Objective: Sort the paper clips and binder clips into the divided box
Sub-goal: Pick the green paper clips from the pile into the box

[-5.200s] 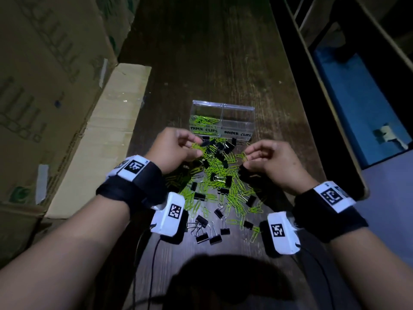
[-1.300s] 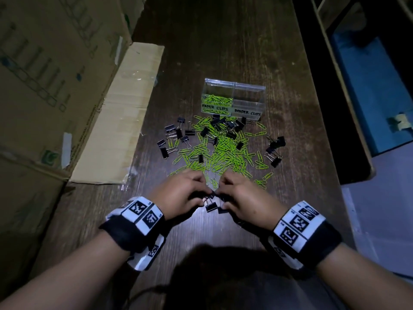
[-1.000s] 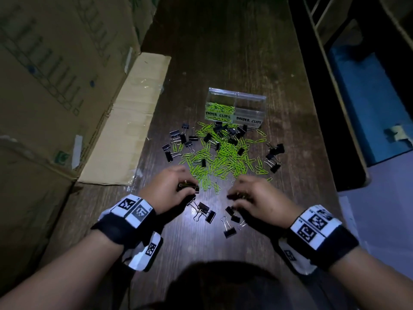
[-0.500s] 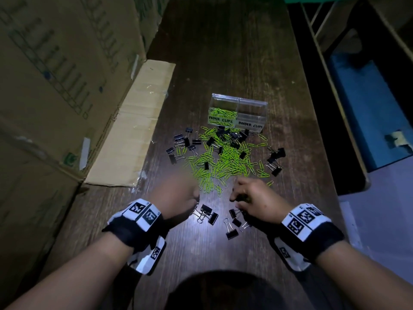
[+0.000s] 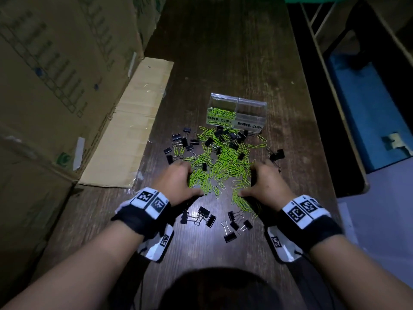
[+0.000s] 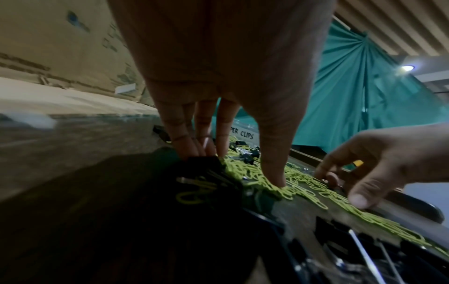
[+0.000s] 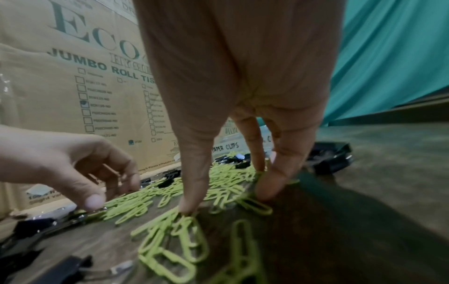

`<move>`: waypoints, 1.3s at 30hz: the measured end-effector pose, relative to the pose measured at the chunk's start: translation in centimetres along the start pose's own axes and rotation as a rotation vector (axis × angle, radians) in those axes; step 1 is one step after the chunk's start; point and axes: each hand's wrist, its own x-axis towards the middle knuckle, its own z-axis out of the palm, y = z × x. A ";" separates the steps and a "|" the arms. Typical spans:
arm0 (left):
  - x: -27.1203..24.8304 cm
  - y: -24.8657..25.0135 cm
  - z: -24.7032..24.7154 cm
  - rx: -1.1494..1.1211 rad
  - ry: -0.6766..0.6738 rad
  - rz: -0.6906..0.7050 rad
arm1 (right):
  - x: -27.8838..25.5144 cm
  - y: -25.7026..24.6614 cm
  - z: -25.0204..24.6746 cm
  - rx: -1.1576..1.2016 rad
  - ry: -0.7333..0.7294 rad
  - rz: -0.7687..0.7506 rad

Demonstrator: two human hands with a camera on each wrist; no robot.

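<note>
A clear divided box (image 5: 257,107) stands on the dark wooden table (image 5: 223,52). Its left cell, labelled PAPER CLIPS, holds green paper clips; the BINDER CLIPS cell looks empty. A loose pile of green paper clips (image 5: 225,163) mixed with black binder clips (image 5: 232,137) lies in front of it. My left hand (image 5: 178,181) and right hand (image 5: 262,181) flank the pile's near part. The left fingers (image 6: 184,138) and thumb and the right fingers (image 7: 274,173) and thumb reach down, their tips touching the green clips. Neither hand grips anything.
Several binder clips (image 5: 201,218) lie near me between my wrists, more at the left (image 5: 178,144) and right (image 5: 277,154). Big cardboard boxes (image 5: 55,74) and a flat flap (image 5: 134,121) line the left. The table edge (image 5: 312,108) drops off on the right.
Both hands have left the binder clips gathered near me, moved forward and spread apart, and now sit on the two sides of the green pile.
</note>
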 end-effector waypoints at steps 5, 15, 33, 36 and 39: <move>1.3 1.5 1.0 0.035 -0.019 0.069 | 1.3 -1.5 0.6 0.045 -0.029 -0.149; 2.8 2.9 1.8 -0.074 -0.014 0.119 | 1.6 -3.0 1.3 0.057 -0.028 -0.288; 6.0 2.5 -4.4 -0.341 -0.008 0.169 | 3.4 -0.3 -4.9 0.526 -0.031 -0.173; 8.5 3.7 -7.2 -0.342 0.131 0.167 | 5.6 -2.0 -8.1 0.565 0.074 -0.216; 12.1 5.4 -9.0 -0.247 0.272 0.135 | 8.4 -4.0 -10.6 0.489 0.181 -0.258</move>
